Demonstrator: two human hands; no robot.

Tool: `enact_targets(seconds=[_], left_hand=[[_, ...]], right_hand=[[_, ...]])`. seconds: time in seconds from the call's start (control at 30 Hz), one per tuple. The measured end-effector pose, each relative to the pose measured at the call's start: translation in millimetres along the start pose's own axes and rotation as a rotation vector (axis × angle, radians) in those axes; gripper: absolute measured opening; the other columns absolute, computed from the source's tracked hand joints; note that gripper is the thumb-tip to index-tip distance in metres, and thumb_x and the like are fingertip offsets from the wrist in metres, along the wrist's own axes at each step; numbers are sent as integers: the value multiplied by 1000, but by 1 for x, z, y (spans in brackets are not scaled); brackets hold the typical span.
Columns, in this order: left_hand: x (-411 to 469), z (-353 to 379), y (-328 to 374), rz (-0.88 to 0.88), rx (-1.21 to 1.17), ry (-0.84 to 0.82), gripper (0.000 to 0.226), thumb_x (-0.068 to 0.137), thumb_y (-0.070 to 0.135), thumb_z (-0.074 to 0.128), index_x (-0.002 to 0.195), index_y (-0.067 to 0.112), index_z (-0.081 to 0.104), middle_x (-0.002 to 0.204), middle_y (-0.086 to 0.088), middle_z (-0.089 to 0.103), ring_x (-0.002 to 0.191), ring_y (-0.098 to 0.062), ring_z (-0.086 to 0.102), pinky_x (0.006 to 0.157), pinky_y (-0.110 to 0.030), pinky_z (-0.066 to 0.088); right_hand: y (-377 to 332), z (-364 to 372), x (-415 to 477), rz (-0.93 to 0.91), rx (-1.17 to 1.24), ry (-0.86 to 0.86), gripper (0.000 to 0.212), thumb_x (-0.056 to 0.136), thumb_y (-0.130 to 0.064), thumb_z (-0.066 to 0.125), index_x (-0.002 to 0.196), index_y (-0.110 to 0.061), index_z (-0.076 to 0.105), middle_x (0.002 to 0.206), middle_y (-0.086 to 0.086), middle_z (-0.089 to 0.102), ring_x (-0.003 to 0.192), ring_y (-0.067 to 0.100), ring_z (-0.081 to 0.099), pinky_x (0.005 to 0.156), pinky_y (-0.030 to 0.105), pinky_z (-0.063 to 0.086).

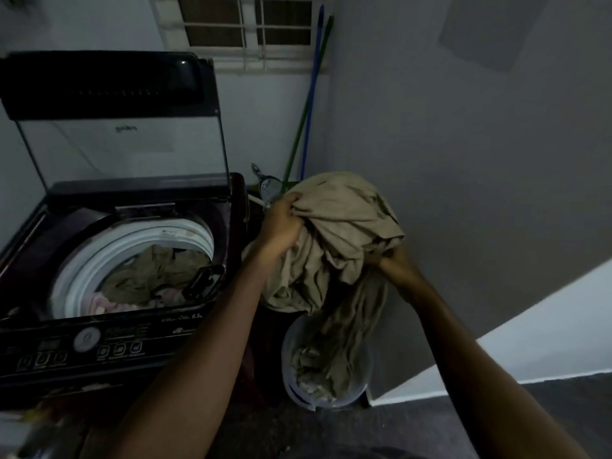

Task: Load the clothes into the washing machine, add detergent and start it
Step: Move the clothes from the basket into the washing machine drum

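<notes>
Home laundry corner, top-loading washing machine [109, 260], barred window [245, 24], mop handles [311, 94], plastic laundry bucket [291, 352]

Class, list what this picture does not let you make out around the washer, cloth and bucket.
Head view: fingers of the right hand, buried in the beige cloth.
Head view: bottom of the bucket, covered by the hanging cloth.
Head view: control panel labels, too dim and small.

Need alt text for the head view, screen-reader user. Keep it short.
The left hand and right hand grip a beige cloth above a bucket on the floor, its tail hanging into it. To the left stands a top-loading washer, lid up, clothes already in the drum.
</notes>
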State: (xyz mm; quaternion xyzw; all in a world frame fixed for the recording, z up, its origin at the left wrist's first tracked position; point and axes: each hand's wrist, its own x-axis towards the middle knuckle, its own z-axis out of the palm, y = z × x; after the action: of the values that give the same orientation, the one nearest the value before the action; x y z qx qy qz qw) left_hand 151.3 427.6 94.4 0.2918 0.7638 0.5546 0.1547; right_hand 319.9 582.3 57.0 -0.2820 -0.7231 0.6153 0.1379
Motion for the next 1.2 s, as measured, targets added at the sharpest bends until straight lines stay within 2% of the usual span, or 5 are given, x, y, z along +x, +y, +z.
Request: enact_targets(seconds=[0.4, 0.53, 0.73, 1.07, 1.2], left_hand=[[-23, 2, -33, 29, -103, -351, 93, 59, 39, 92, 139, 36, 44, 134, 17, 55, 129, -4, 49, 100, -17, 42], [-10, -9, -46, -184, 82, -150, 50, 65, 37, 86, 110, 29, 66, 103, 12, 66, 103, -15, 62, 83, -26, 54], [16, -71, -12, 63, 287, 212, 4, 79, 35, 61, 80, 36, 64, 74, 21, 60, 66, 4, 56, 52, -12, 39], [15, -23, 23, 323, 541, 169, 19, 90, 22, 61, 105, 21, 73, 102, -3, 62, 88, -19, 59, 71, -31, 49], [6, -1, 31, 418, 513, 140, 23, 87, 13, 61, 106, 21, 70, 103, -2, 64, 91, -21, 61, 72, -35, 52]], right_hand=[[-48, 30, 25, -48, 78, 201, 15, 100, -16, 48, 90, -11, 58, 78, 6, 55, 75, 22, 55, 60, 25, 45], [-44, 22, 27, 28, 5, 162, 18, 97, -16, 50, 82, -23, 59, 72, -3, 59, 62, 12, 56, 47, 18, 44], [0, -15, 9, -110, -129, 222, 31, 92, -11, 61, 122, -16, 60, 119, 1, 62, 106, 17, 59, 87, 33, 48], [-40, 17, 9, 19, -289, -232, 133, 52, -41, 93, 150, -42, 5, 154, -17, 17, 135, 8, 24, 110, 40, 36], [-24, 69, 8, -180, -128, -59, 78, 72, -13, 84, 138, -8, 43, 137, 7, 53, 114, 4, 55, 94, 18, 47]])
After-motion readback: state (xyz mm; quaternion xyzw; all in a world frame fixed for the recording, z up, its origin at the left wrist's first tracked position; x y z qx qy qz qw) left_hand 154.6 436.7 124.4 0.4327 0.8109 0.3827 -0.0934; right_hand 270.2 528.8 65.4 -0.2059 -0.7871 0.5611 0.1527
